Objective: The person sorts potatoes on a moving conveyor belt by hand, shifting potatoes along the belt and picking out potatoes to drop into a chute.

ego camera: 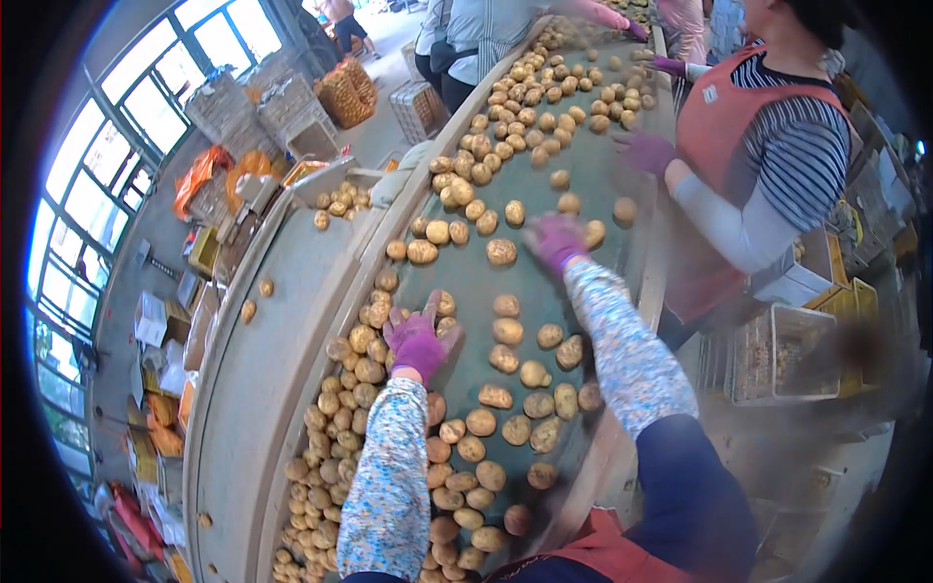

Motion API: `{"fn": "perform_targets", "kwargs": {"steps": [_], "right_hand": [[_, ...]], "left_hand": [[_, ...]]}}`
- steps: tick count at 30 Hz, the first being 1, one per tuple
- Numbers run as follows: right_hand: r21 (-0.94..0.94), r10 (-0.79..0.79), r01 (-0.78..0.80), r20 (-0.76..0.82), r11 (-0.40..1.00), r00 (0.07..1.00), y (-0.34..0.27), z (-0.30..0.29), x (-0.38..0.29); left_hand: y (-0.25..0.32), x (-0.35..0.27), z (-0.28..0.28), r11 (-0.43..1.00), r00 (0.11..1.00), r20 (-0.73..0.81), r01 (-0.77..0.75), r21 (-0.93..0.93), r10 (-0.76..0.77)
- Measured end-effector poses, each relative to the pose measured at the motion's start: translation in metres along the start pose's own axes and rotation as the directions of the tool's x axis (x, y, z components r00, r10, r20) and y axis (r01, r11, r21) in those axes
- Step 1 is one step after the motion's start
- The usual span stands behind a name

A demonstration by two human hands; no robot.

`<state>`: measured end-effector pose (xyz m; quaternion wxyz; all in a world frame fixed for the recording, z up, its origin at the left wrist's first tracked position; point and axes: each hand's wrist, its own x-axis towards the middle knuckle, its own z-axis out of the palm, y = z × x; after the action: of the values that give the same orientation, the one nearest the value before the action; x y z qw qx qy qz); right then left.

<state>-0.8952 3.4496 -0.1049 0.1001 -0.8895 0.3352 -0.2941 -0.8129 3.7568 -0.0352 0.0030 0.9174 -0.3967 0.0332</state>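
Note:
Potatoes [501, 252] lie spread over a green conveyor belt [466, 280] in front of me. On the belt's left side, my left hand [421, 339] in a purple glove rests among potatoes with its fingers spread, touching one or two of them beside its fingertips. My right hand [557, 240], also gloved in purple and blurred, is farther up the belt near its right side; a potato [594, 233] sits just right of it. Whether that hand holds anything is hidden. Many potatoes [321, 437] are packed along the belt's left edge, beside my left forearm.
A co-worker in a red apron [718, 138] stands at the right rail, one gloved hand [645, 151] over the belt. Other people work at the far end. A second belt [277, 350] with few potatoes runs at left. A plastic crate [783, 353] stands at right.

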Motion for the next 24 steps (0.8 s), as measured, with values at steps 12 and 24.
{"fn": "perform_targets", "kwargs": {"steps": [12, 24], "right_hand": [[0.612, -0.017, -0.383, 0.545, 0.692, 0.839, -0.178, -0.055, -0.264], [0.647, -0.361, -0.346, 0.706, 0.680, 0.609, -0.353, -0.125, -0.521]], "left_hand": [[-0.058, -0.165, 0.043, 0.946, 0.970, -0.136, -0.230, -0.228, 0.203], [-0.164, -0.500, -0.008, 0.933, 0.991, 0.008, 0.126, -0.336, -0.131]]}}
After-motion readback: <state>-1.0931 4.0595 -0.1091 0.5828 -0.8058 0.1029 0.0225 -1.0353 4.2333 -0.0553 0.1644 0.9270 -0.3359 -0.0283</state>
